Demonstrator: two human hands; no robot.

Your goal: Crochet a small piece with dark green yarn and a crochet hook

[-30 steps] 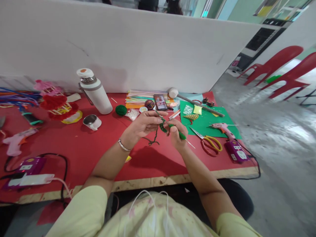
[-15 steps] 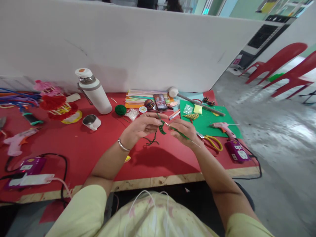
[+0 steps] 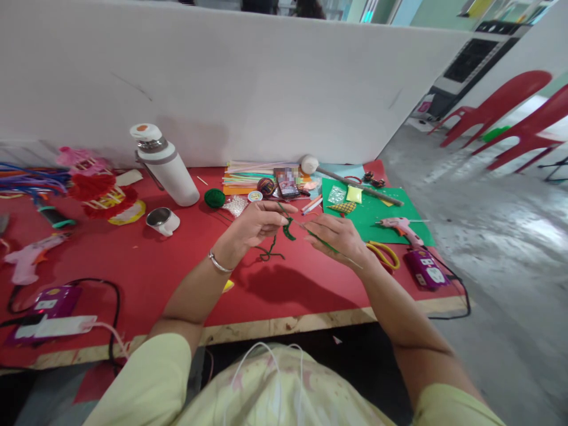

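Observation:
Above the middle of the red table, my left hand (image 3: 258, 223) pinches a small curved strip of dark green crochet (image 3: 289, 229). Green yarn runs over its raised index finger, and a loose yarn tail (image 3: 270, 255) dangles below. My right hand (image 3: 336, 236) is closed around a crochet hook (image 3: 326, 243) with a green handle; its thin shaft points left toward the crochet piece, and its rear end sticks out past the wrist. Whether the hook tip touches the loop I cannot tell. Behind my left hand sits a ball of dark green yarn (image 3: 215, 199).
A white flask (image 3: 171, 171) and a steel cup (image 3: 163, 221) stand left. At the back lie a phone (image 3: 287, 182) and a bag of white beads (image 3: 235, 205). Yellow-handled scissors (image 3: 384, 255), a pink glue gun (image 3: 402, 229) and a purple power box (image 3: 425, 269) are right.
My right hand has drawn slightly right, and the hook's shaft has backed away from the crochet piece. My left hand keeps its pinch. The whole view has shifted slightly.

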